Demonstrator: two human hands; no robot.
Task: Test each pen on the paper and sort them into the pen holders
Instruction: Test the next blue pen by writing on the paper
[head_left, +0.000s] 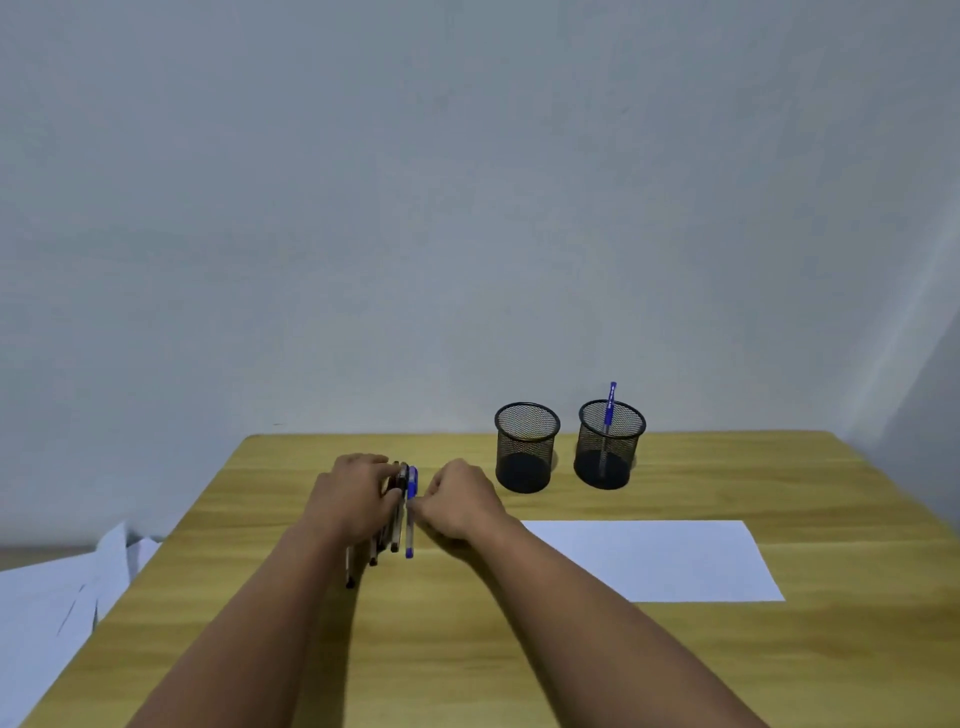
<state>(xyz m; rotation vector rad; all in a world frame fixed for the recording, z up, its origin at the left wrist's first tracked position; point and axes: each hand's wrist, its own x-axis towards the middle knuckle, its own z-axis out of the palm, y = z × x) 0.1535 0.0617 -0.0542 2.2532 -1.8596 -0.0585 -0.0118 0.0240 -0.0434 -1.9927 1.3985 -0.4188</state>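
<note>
fingers (421, 500) of right hand (457, 501) pinch blue-capped pen (410, 519).

A row of pens (392, 525) lies side by side near the centre-left of the counter, tips pointing near, with a blue-capped pen (410, 512) at its right edge. A blank white sheet of paper (654, 558) lies flat to the right. Farther back stand two upright black mesh pen holders: the left holder (525, 448) shows no pens, the right holder (609, 444) contains one blue pen (609, 415) standing nearly upright.
</note>
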